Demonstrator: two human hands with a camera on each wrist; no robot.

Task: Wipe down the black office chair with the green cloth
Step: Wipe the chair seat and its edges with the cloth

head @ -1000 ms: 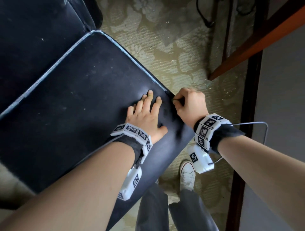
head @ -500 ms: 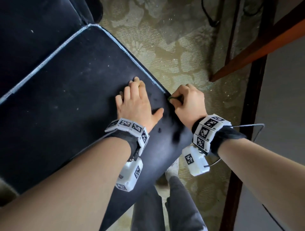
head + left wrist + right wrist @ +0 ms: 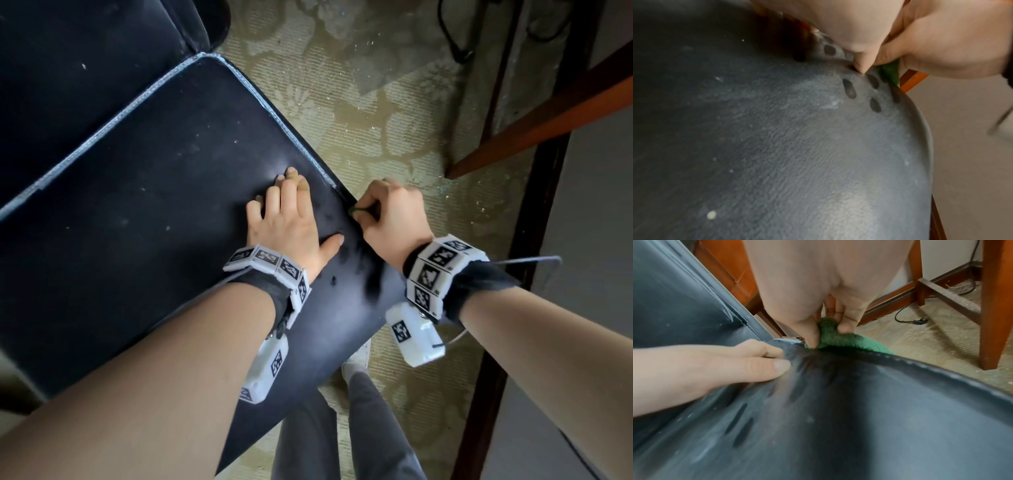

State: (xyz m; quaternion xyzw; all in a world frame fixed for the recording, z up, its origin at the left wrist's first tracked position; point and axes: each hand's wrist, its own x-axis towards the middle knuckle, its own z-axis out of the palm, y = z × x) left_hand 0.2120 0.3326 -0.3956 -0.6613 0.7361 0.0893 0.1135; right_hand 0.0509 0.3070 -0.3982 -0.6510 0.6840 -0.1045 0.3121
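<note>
black chair (image 3: 137,212), green cloth (image 3: 835,335), seemingly floral carpet (image 3: 376,113)

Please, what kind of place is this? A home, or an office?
Probably a room in a home, though I cannot be sure. The floor has a worn floral carpet with crumbs on it, wooden furniture legs stand beside the black chair, and a loose cable lies on the floor.

A pale olive carpet (image 3: 370,113) with a woven floral pattern is seen covering the floor, littered with light crumbs. Reddish-brown wooden furniture legs (image 3: 995,305) and a crossbar (image 3: 949,293) are seen standing on it, with a black cable (image 3: 908,321) lying between them. A plain grey wall (image 3: 589,274) is seen at the right.
</note>
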